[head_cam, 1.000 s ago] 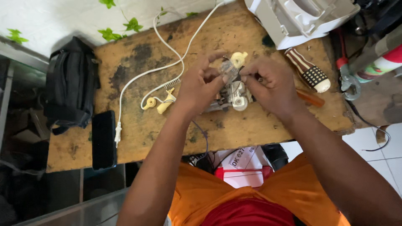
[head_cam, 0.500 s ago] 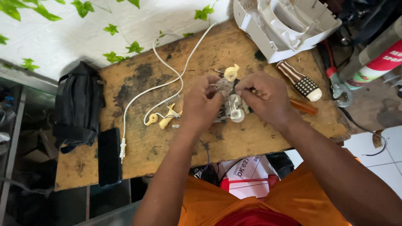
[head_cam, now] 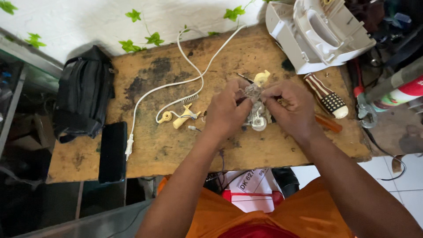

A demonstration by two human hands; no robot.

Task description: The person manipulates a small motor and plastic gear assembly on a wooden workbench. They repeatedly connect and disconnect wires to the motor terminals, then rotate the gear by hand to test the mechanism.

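Left hand grip: the left hand [head_cam: 229, 108] was closed on the small grey mechanism [head_cam: 257, 115], fingertips pinching its upper part.
Right hand grip: the right hand [head_cam: 288, 103] was closed on the same mechanism from the other side.
Location of part: it was held just above the wooden tabletop [head_cam: 154, 145], near the middle.
Risk, slip: the small part could probably drop from the pinch if the fingers twisted unevenly.
Risk, snag: the white cord [head_cam: 176, 86] and cream plastic pieces [head_cam: 180, 118] lay near the left wrist; a sweep could drag them.
Risk, roll: the striped-handle screwdriver [head_cam: 328, 98] lay beside the right hand and could be knocked.
Labels: a white tag with dark print [head_cam: 253, 180] sat below the tabletop edge, above a red-and-white object [head_cam: 251, 200].
Container: a red-and-white can [head_cam: 403, 93] lay at the right edge.
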